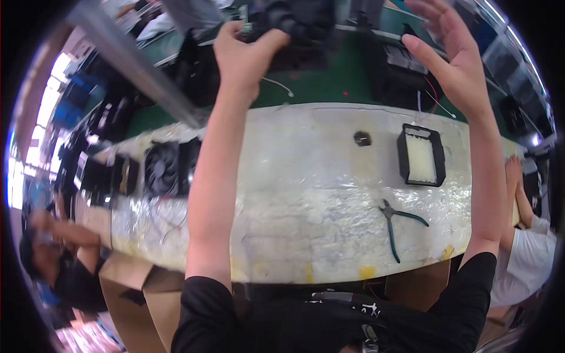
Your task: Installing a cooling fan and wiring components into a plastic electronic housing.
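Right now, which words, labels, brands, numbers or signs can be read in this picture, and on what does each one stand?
None can be read.
Black shirt: white marks, too small and blurred.
Fan at the left hand: too blurred to show print.
Black case: pale patch, perhaps a label, unreadable.
Pliers: no print visible.

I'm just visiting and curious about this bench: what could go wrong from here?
The left hand is at the edge of a blurred black fan, while the right hand is open and apart from it; a one-sided grip might let it slip. The cutting pliers lie with handles spread on the worktable, so a lowered arm could perhaps knock them.
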`<control>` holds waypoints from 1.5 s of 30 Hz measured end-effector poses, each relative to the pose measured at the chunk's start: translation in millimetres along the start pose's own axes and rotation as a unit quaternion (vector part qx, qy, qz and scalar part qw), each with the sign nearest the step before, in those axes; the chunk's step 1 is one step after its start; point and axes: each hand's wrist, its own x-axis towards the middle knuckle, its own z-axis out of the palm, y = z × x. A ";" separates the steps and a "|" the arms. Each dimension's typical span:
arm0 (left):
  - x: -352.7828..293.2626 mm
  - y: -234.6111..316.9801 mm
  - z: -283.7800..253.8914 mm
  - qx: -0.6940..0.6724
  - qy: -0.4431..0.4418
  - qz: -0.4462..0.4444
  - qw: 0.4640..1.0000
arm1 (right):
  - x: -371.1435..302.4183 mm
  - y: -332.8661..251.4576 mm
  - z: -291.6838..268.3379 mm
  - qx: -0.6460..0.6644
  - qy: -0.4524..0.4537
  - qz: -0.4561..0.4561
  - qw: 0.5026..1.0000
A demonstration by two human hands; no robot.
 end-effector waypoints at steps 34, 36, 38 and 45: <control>-304.1 42.2 -96.6 0.301 -0.165 -0.097 0.934 | -198.0 -37.4 42.5 -0.090 -0.113 0.375 0.916; -303.1 41.4 -93.8 0.305 -0.171 -0.094 0.932 | -197.7 46.9 9.4 -0.229 -0.059 0.364 0.901; -299.6 38.4 -93.1 0.317 -0.162 -0.094 0.930 | -180.5 71.3 13.1 -0.205 -0.066 0.442 0.871; -299.7 44.5 -94.5 0.331 -0.160 -0.138 0.920 | -161.8 112.1 35.7 -0.306 -0.104 0.421 0.847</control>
